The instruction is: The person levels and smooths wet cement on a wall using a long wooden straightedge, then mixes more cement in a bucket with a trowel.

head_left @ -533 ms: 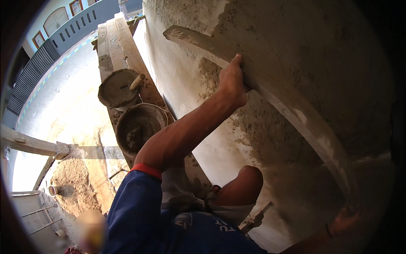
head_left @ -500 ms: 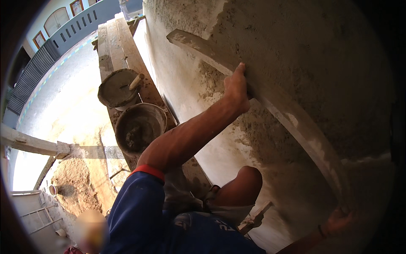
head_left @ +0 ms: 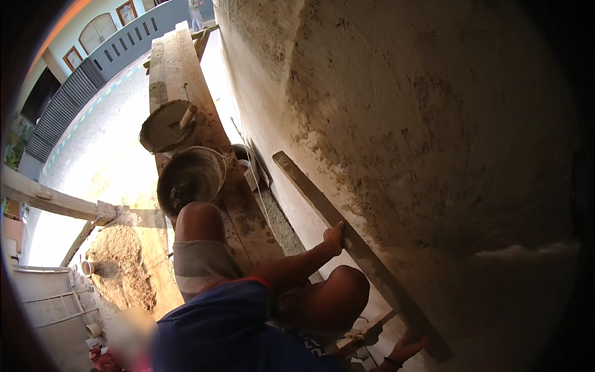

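The bare left hand and right hand grip a long, greyish bar. Round, mortar-smeared buckets stand on wooden planks.

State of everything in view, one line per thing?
Long board: slanted, held two-handed; wall contact unclear
Left hand: closed on the board's mid-length
Right hand: closed near its lower end
Wall: uneven, rough patches
Far bucket: open, grey mix inside, tool handle sticking out
Near bucket: open, some mix inside
Planks: stained
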Demonstrator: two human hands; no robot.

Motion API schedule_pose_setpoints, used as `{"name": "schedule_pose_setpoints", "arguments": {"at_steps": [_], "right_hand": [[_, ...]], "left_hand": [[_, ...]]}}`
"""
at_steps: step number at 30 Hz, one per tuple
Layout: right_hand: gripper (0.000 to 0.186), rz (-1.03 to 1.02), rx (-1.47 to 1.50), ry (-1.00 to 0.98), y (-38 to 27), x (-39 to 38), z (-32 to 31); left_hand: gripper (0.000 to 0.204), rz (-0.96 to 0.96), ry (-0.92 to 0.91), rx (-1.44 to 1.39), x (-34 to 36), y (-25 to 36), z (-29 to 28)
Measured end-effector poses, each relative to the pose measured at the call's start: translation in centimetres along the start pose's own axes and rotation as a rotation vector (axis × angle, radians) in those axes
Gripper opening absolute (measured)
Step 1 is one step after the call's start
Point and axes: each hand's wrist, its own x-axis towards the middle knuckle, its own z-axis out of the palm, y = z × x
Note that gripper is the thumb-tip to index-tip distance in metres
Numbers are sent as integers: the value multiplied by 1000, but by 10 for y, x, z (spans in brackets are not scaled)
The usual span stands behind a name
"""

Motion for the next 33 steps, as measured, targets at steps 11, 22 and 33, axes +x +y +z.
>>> {"name": "schedule_pose_setpoints", "arguments": {"at_steps": [11, 22, 33], "right_hand": [[49, 453, 340, 39, 75, 55, 5], [44, 516, 503, -29, 165, 57, 92], [49, 576, 698, -214, 108, -19, 284]], "left_hand": [[52, 31, 54, 257, 114, -77, 28], [60, 524, 251, 390, 136, 38, 46], [73, 1010, 339, 491, 46, 262, 145]]}}
